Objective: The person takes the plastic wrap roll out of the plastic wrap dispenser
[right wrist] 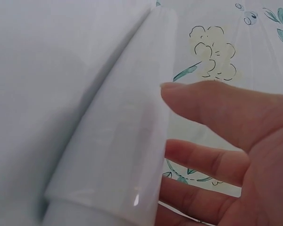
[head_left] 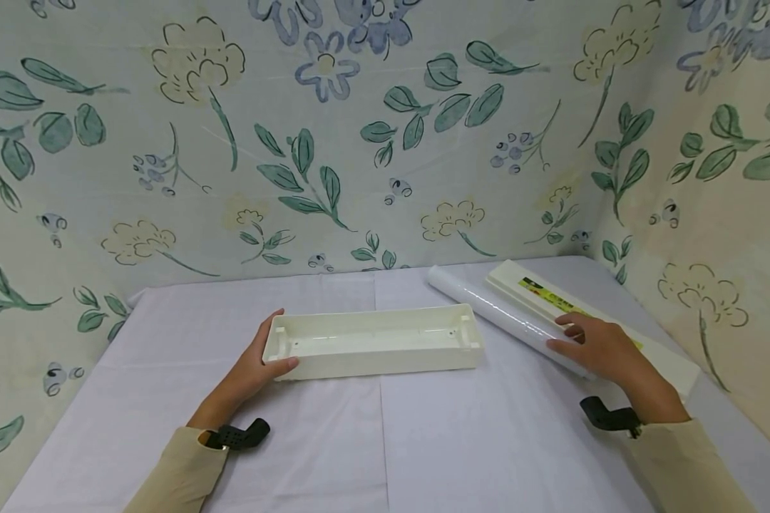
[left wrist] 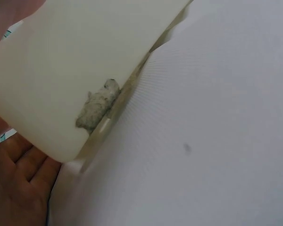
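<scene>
A long cream plastic tray-like box [head_left: 375, 365], hollow side toward the head camera, is held at its left end by my left hand [head_left: 257, 363]. The thumb lies on the near wall and the fingers are behind the end. A crumpled greyish patch [left wrist: 98, 108] shows on the box's surface in the left wrist view. My right hand [head_left: 606, 353] is at a white, glossy wrapped roll [head_left: 500, 313], its fingers loosely bent. In the right wrist view the thumb and fingertips meet the side edge of the roll [right wrist: 113, 127]; whether they press it is unclear.
Behind the roll lies a long cream cover-like piece [head_left: 664, 353] with a yellow label [head_left: 552, 296], partly hidden by my right hand. A white cloth [head_left: 321, 442] covers the table. Flower-patterned fabric [head_left: 359, 178] hangs behind and at the sides.
</scene>
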